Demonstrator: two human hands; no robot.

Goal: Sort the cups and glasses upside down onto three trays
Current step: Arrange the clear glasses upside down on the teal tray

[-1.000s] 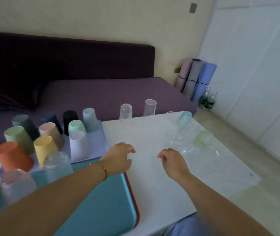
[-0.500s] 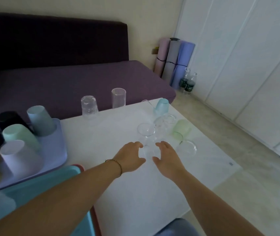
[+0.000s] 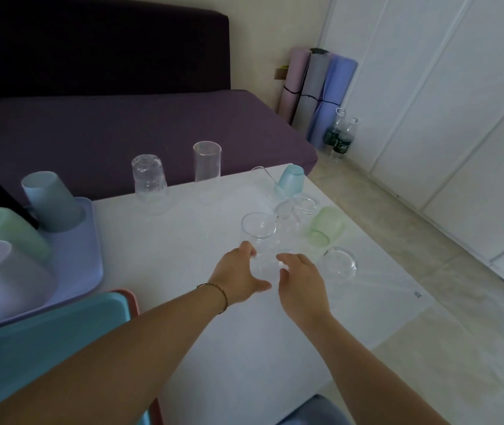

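Note:
Several clear glasses cluster on the white table point(image 3: 183, 302); one upright clear glass point(image 3: 258, 230) stands just beyond my hands. My left hand point(image 3: 238, 277) and my right hand point(image 3: 301, 283) flank a low clear glass point(image 3: 267, 263), fingers apart, fingertips at its sides. A green cup point(image 3: 326, 225) and a blue cup point(image 3: 290, 179) lie tipped over further right. An upside-down clear glass point(image 3: 148, 182) and a tall clear glass point(image 3: 207, 162) stand at the far edge. The lavender tray point(image 3: 91, 240) carries upside-down coloured cups; a teal tray point(image 3: 60, 332) lies in front of it.
A red tray edge point(image 3: 131, 299) shows under the teal one. Another clear glass point(image 3: 339, 262) lies right of my right hand. A purple sofa point(image 3: 122, 124) is behind the table; rolled mats point(image 3: 318, 87), bottles point(image 3: 339, 139) and tiled floor are to the right.
Both hands have reached forward and right to the cluster of clear glasses and drawn closer together. The view has swung right, pushing the trays to the left edge.

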